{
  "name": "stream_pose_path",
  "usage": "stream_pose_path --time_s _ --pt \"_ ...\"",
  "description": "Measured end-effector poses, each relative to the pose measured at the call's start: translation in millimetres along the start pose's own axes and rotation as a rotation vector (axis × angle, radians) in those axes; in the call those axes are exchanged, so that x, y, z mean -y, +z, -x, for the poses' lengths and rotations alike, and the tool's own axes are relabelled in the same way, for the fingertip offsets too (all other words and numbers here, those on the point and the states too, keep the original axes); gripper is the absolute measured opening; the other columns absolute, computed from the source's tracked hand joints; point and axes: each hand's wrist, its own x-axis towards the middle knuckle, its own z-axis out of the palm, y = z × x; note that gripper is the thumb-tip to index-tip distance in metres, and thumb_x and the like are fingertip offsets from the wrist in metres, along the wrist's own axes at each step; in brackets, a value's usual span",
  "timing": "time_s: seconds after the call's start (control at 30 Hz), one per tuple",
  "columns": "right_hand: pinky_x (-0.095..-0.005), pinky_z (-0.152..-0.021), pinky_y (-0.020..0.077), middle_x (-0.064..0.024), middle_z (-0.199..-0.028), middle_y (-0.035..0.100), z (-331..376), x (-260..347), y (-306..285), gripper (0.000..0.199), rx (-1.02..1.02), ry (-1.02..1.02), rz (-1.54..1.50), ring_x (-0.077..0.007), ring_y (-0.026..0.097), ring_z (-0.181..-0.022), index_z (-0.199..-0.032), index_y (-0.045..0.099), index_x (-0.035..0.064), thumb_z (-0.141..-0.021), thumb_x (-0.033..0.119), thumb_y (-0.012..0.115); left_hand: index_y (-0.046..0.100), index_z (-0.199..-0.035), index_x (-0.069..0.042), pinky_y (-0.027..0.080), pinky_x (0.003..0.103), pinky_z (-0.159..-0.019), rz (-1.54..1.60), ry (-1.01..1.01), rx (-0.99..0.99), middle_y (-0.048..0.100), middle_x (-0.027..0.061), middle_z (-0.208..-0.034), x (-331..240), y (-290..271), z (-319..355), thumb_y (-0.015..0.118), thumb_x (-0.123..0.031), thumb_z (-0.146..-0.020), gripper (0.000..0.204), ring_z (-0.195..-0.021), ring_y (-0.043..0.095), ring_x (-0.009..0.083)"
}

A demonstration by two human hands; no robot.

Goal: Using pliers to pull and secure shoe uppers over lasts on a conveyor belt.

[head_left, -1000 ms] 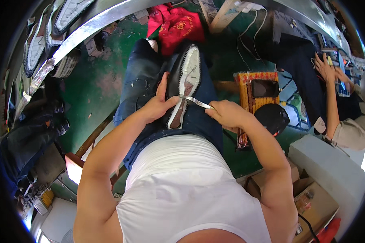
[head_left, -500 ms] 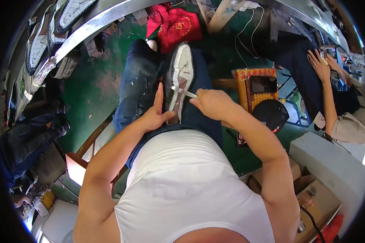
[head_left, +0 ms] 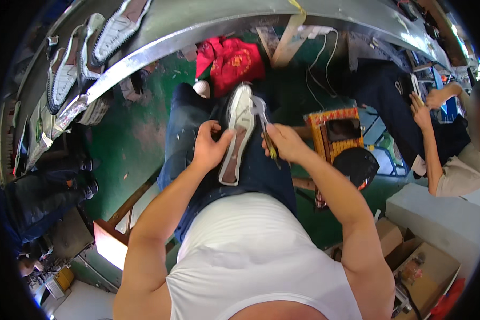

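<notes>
Where the long grey metal conveyor (head_left: 208,37) curves across the top of the view with white shoe uppers (head_left: 64,69) lying on it, a green floor (head_left: 128,138) spreads below, and the person sits over it in dark jeans (head_left: 186,128) with a red cloth (head_left: 232,61) lying past the knees. To the right stand an orange box (head_left: 338,133) with a dark round thing just beside it, cardboard boxes (head_left: 421,261) lower down, and a co-worker's hands (head_left: 426,104) busy at another station, well apart from the person's own.

The white shoe (head_left: 239,133) lies sole-up along the person's lap, toe pointing away, its brown insole board showing in the middle. It looks light and half-stiff: the upper's edge seems soft and pliable, while the form inside probably keeps the body firm. Taking it round the waist or heel side, as here, should steady it best; the thin lasting edge would likely crumple if squeezed.

The left hand (head_left: 210,149) is closed on the shoe's left flank, thumb laid across the sole edge, fingers wrapped beneath. The right hand (head_left: 285,144) is closed around the handles of metal pincers (head_left: 261,114), whose head sits against the shoe's right edge near the toe; whether it has bitten the material I cannot tell.
</notes>
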Motion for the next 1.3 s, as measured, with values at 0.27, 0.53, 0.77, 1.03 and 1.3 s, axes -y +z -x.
stream_pose_path --time_s 0.27,0.53,0.77,1.03,1.3 --pt "-0.0294 -0.056 0.0502 -0.0089 -0.080 0.064 10.7 -41.2 -1.8 0.045 -0.056 0.103 -0.258 -0.0169 0.064 -0.064 -0.101 0.058 -0.0003 -0.106 0.040 0.038 0.055 -0.127 0.008 0.046 0.034 -0.096 0.548 -0.313 0.123 0.064 0.0184 -0.116 -18.3 -3.8 -68.3 0.060 -0.052 -0.094 0.069 -0.108 0.060 0.0221" --pt "-0.0209 -0.045 0.0376 -0.0063 -0.085 0.066 -0.4 -38.2 -22.2 0.046 -0.031 0.195 -0.419 -0.0150 0.067 -0.069 -0.106 0.058 0.0045 -0.105 0.045 0.037 0.056 -0.127 0.002 0.056 0.033 -0.078 0.951 0.004 -0.099 0.068 0.0140 -0.111 -166.5 -177.3 -118.7 0.055 -0.046 -0.096 0.058 -0.092 0.069 0.0191" --pt "-0.0347 -0.061 0.0506 -0.0090 -0.085 0.067 -18.0 4.1 -38.4 0.041 0.067 0.157 0.167 -0.0201 0.066 -0.070 -0.096 0.062 0.0045 -0.102 0.043 0.047 0.060 -0.105 0.007 0.052 0.044 -0.080 -0.757 0.466 -0.507 0.068 0.0267 -0.087 -330.0 -256.1 -299.5 0.063 -0.047 -0.087 0.057 -0.086 0.068 0.0391" --pt "-0.0433 -0.084 0.0477 -0.0117 -0.103 0.061 0.8 25.3 -30.8 0.043 -0.111 -0.441 0.954 -0.0308 0.060 -0.098 -0.110 0.068 0.0073 -0.085 0.042 0.070 0.032 -0.149 -0.005 0.012 0.048 -0.121 -1.518 0.574 -0.299 0.036 0.0121 -0.152 -182.5 -254.7 -448.9 0.052 -0.055 -0.093 0.078 -0.146 0.024 0.0304" --pt "-0.0403 -0.084 0.0533 -0.0106 -0.103 0.063 -3.4 32.8 -40.0 0.038 0.009 -0.375 0.806 -0.0284 0.062 -0.100 -0.108 0.070 0.0055 -0.083 0.034 0.073 0.054 -0.132 0.002 0.036 0.045 -0.111 -0.862 0.231 -0.012 0.053 0.0194 -0.139 -214.4 -279.2 -361.9 0.054 -0.040 -0.095 0.055 -0.132 0.047 0.0389"
